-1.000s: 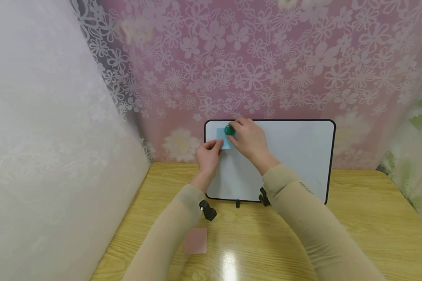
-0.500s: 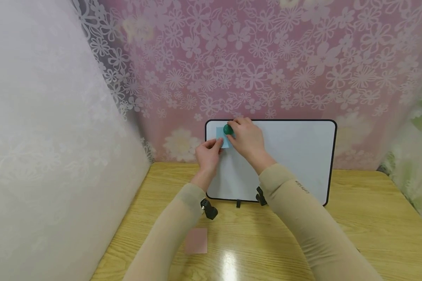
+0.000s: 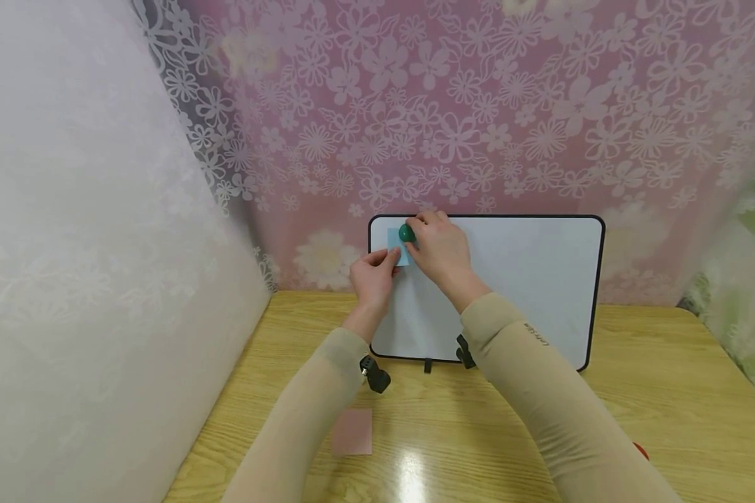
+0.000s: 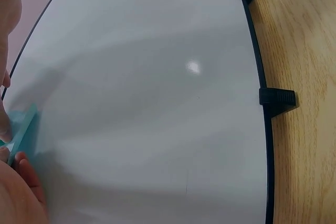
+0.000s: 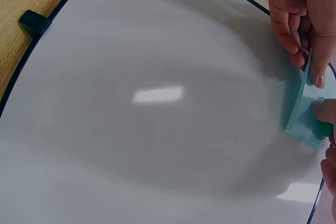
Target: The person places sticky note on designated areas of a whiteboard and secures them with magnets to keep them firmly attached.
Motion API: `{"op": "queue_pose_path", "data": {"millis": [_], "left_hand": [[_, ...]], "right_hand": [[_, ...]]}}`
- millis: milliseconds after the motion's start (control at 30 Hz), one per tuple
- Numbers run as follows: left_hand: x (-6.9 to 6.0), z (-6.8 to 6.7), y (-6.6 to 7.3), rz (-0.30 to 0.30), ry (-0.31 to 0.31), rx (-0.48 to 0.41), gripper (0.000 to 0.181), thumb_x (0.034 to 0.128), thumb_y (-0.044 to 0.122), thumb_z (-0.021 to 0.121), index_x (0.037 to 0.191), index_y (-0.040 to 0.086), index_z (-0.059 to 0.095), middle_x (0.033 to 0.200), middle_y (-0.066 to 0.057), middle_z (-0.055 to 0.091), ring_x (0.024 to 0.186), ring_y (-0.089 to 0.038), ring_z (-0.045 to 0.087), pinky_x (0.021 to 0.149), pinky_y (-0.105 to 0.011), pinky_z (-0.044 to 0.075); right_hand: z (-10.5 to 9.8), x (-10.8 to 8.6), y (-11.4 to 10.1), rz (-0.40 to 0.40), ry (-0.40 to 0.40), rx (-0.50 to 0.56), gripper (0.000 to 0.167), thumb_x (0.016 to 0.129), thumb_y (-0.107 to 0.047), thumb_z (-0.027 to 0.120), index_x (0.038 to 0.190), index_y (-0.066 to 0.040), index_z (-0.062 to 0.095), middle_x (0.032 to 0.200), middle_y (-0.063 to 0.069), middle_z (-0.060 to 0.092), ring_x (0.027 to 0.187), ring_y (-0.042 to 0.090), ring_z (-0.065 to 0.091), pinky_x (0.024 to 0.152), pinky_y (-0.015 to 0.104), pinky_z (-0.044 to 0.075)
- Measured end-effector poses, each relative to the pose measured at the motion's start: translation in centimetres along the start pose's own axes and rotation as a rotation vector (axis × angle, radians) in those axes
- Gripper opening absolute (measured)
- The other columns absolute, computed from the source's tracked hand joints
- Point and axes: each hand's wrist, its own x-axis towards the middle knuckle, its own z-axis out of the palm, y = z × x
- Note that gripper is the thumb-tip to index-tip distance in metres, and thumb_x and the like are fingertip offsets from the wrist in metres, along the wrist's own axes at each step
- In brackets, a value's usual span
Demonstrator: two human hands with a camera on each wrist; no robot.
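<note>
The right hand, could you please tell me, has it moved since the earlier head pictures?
Yes: the right hand has shifted slightly left, toward the left edge of the whiteboard.

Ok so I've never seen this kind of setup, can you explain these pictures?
No robot here, just a person working bare-handed. The wide picture is from a head-worn camera; the close ones are from wrist cameras. A whiteboard stands on a wooden table. Near its upper left corner, the left hand pinches a blue note while the right hand holds a round green thing, maybe a magnet, over it. A pink note lies on the table by the left sleeve, and something red, mostly hidden, shows past the right sleeve.
</note>
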Motion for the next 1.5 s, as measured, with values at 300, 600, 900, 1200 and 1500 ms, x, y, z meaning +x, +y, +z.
{"op": "queue_pose_path", "data": {"millis": [300, 600, 900, 1200, 1500], "left_hand": [[0.15, 0.06, -0.11, 0.013, 0.011, 0.026, 0.023, 0.0941, 0.015, 0.086, 0.105, -0.004, 0.080, 0.090, -0.010, 0.072, 0.064, -0.012, 0.069, 0.068, -0.026, 0.062], [0.27, 0.13, 0.00, 0.028, 0.017, 0.067, 0.023, 0.0946, 0.016, 0.086, 0.106, -0.004, 0.081, 0.089, -0.010, 0.073, 0.064, -0.012, 0.069, 0.066, -0.026, 0.061], [0.16, 0.17, 0.13, 0.017, 0.011, 0.077, 0.023, 0.0945, 0.016, 0.086, 0.107, -0.003, 0.081, 0.093, -0.011, 0.074, 0.066, -0.013, 0.070, 0.069, -0.028, 0.063], [0.21, 0.10, 0.01, 0.024, 0.011, 0.084, 0.023, 0.0948, 0.016, 0.086, 0.108, -0.002, 0.081, 0.095, -0.012, 0.075, 0.069, -0.015, 0.071, 0.071, -0.028, 0.063], [-0.18, -0.19, 0.00, 0.036, 0.016, 0.107, 0.027, 0.0950, 0.016, 0.085, 0.113, -0.003, 0.080, 0.101, -0.013, 0.074, 0.084, -0.019, 0.075, 0.077, -0.028, 0.063]], "right_hand": [[0.33, 0.02, -0.08, 0.013, 0.004, 0.010, 0.035, 0.100, -0.022, 0.079, 0.130, -0.004, 0.074, 0.127, 0.015, 0.068, 0.117, 0.034, 0.063, 0.089, 0.048, 0.061], [0.24, -0.01, -0.34, 0.026, -0.002, 0.000, 0.036, 0.099, -0.022, 0.080, 0.130, -0.004, 0.074, 0.128, 0.015, 0.068, 0.118, 0.033, 0.062, 0.091, 0.048, 0.061], [0.18, 0.07, -0.39, 0.035, -0.016, -0.003, 0.039, 0.100, -0.024, 0.081, 0.133, -0.004, 0.073, 0.129, 0.015, 0.067, 0.119, 0.033, 0.061, 0.091, 0.048, 0.061], [-0.08, 0.03, -0.50, 0.033, -0.003, 0.001, 0.042, 0.100, -0.026, 0.080, 0.135, -0.005, 0.072, 0.131, 0.014, 0.067, 0.119, 0.032, 0.061, 0.090, 0.047, 0.060], [-0.18, -0.23, -0.06, 0.016, 0.036, 0.018, 0.041, 0.103, -0.029, 0.076, 0.137, -0.006, 0.071, 0.134, 0.014, 0.067, 0.120, 0.033, 0.062, 0.091, 0.046, 0.060]]}}
